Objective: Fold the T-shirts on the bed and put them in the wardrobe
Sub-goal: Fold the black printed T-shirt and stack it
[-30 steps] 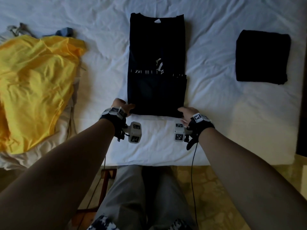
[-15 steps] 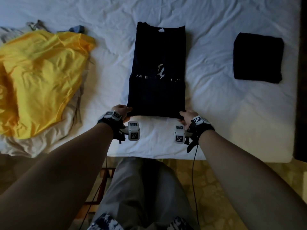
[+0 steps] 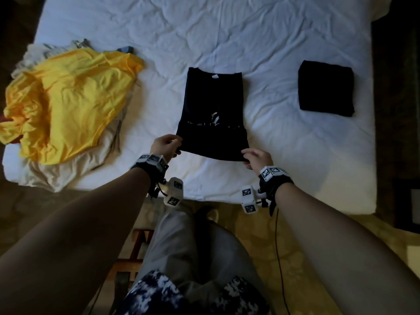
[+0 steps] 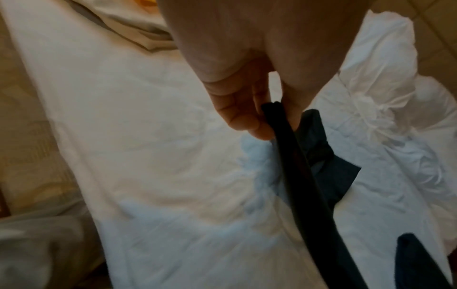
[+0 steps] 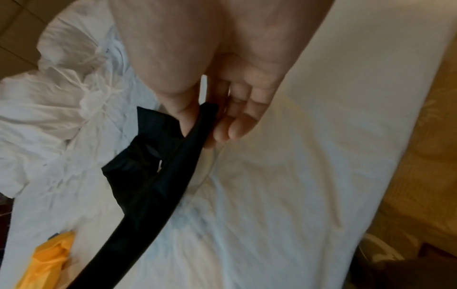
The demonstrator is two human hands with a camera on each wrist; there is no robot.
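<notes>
On bed (image 3: 284, 155): two black T-shirts (image 3: 212, 114), both hands (image 3: 164, 145)

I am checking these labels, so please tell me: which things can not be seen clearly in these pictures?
- Print on the black T-shirt: head view, too small and dark to read.
- Clothes under the yellow T-shirt: head view, mostly covered by it.
- Folded black T-shirt: head view, too dark for detail.
- Wardrobe: in no view.

Bare white sheet (image 3: 272, 142) lies open between the half-folded black T-shirt (image 3: 212, 105) and the folded black T-shirt (image 3: 326, 88) to its right; the far stretch of bed beyond both is open too. On the left, the yellow T-shirt (image 3: 68, 103) and the pale clothes (image 3: 56, 173) under it cover that side; a strip of sheet separates them from the middle shirt.
</notes>
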